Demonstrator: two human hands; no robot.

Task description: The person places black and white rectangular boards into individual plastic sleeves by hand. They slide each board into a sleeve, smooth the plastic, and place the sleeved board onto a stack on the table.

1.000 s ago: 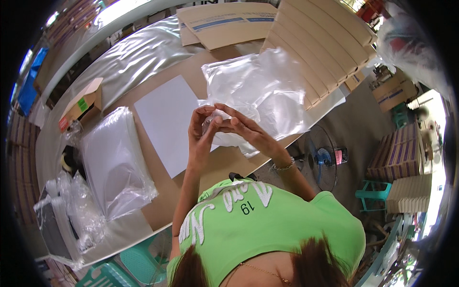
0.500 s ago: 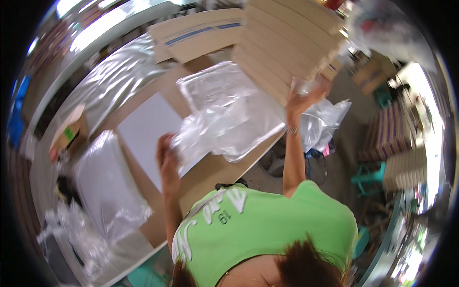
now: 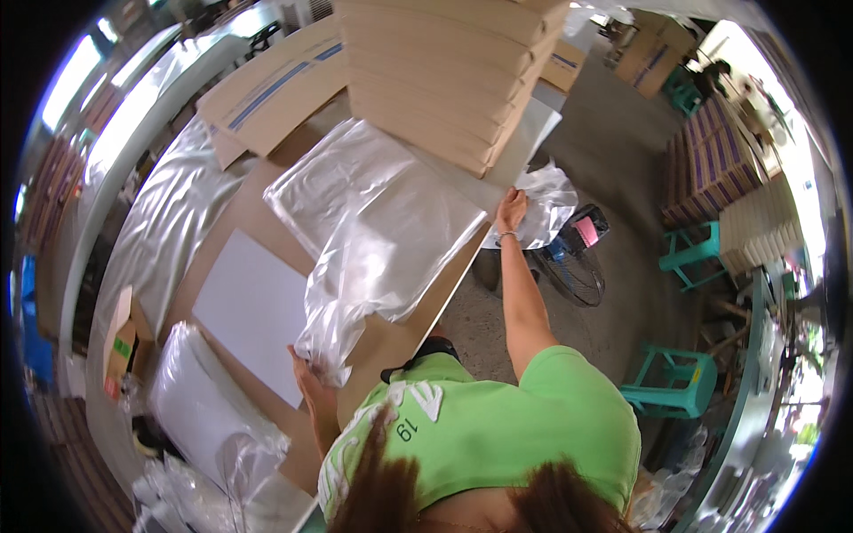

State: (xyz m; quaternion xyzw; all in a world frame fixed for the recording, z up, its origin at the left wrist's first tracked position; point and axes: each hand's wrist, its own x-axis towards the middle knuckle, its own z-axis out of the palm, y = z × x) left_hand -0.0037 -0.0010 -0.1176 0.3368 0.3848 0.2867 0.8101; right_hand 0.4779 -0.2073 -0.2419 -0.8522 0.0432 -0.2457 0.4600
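The person is stretching a clear plastic bag (image 3: 391,240) across the brown table (image 3: 391,351), with the two hands spread wide apart to keep the film taut along its length. The left hand (image 3: 306,371), low and left of centre in the frame, is pinching the bag's near end against the table edge, fingers closed on the gathered film; the film bunches there, which suggests it is serving as the anchor point. The right hand (image 3: 512,211), up and right of centre, is reaching to the far end of the bag beside the stack of tan flat boards (image 3: 444,71), and it is gripping crumpled film that is spilling off the table's far edge. The bag itself is lying diagonally through the middle of the picture, partly covering a white sheet (image 3: 253,311) that sits flat on the table to its left. In the lower left a pile of more clear bags (image 3: 209,422) is waiting within reach of the left hand. A floor fan (image 3: 569,258) is standing on the concrete just right of the table, and green plastic stools (image 3: 675,386) are sitting further right.
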